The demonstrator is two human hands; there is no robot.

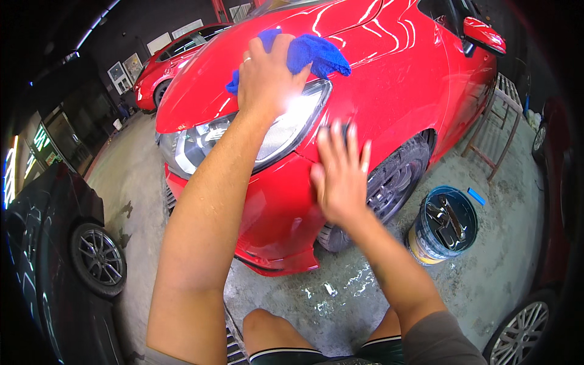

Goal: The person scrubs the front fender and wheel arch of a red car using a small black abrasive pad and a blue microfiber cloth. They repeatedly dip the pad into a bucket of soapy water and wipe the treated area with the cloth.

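My left hand (264, 76) is closed on a bunched blue cloth (316, 56), which rests on the front edge of the red car's hood (377, 30), just above the headlight (291, 131). Lower and to the right, my right hand (342, 176) lies with fingers stretched along the red front fender (389, 106). A small dark pad (345, 130) shows between those fingers, pressed to the paint; most of it is hidden under the hand. The fender looks wet in spots.
A blue bucket (421, 249) of dark liquid stands right of the front wheel (398, 176), with a small blue block (476, 196) beside it. Further right is a metal stool (496, 134). A black car (48, 243) stands left, another red car (173, 58) behind. White suds spot the floor.
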